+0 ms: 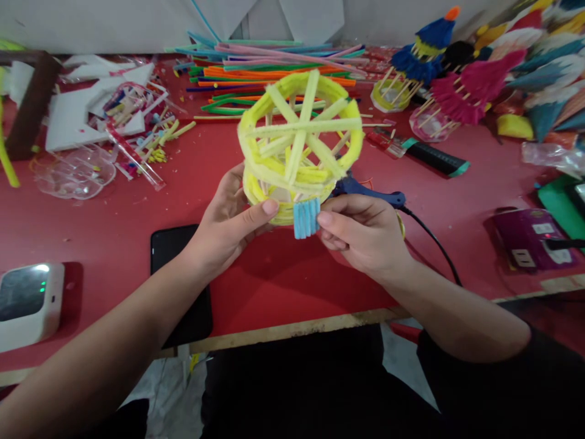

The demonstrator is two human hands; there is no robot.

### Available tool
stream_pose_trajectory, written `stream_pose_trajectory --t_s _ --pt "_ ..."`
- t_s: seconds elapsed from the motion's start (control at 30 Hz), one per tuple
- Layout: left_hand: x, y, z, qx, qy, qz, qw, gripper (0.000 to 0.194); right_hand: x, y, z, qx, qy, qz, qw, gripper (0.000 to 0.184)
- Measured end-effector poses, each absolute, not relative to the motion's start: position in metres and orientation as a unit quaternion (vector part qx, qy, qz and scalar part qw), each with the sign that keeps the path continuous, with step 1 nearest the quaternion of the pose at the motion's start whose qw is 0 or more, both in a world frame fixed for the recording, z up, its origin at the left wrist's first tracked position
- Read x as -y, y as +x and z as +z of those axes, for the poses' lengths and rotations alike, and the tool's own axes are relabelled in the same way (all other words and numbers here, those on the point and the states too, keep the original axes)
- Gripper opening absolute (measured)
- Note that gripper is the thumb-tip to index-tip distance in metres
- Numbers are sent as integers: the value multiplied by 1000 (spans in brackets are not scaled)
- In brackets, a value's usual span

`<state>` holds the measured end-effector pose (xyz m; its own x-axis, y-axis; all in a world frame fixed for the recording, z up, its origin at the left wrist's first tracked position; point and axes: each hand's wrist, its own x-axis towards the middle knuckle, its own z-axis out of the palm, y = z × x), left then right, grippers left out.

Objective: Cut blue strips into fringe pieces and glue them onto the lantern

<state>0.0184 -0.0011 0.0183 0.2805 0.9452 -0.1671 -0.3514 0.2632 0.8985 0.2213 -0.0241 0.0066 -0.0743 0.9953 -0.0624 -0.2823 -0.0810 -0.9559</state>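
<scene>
Above the table's front part I see a yellow pipe-cleaner frame [301,126], a round cage with crossed spokes on its top ring and thin sticks between the rings. My left hand [228,216] is closed around its lower left side, thumb on the bottom ring. Between the thumb and fingers of my right hand [365,231] is a small light-blue pipe-cleaner panel [306,218] of several short strips side by side. The panel lies against the lower front of the frame; whether it is fixed there I cannot tell. Behind my right hand is a blue glue gun [370,190] with a black cord.
Pipe cleaners [283,67] lie heaped at the back. Finished stick-and-crepe figures [466,88] crowd the back right, near a box cutter [436,157]. A purple power box [532,238] stands right. A phone [178,244] lies by my left arm; scraps [137,116] cover the back left.
</scene>
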Motion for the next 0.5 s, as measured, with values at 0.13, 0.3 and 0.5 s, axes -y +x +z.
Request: stream_pose_trajectory --t_s 0.13,0.3,0.5 --pt "1 18 17 -374 398 462 699 61 24 221 8 417 -437 596 529 19" --pt "1 18 17 -381 402 462 693 60 25 220 8 417 -436 593 533 20" --pt "2 19 20 -377 394 468 696 62 25 221 8 419 -431 593 536 15"
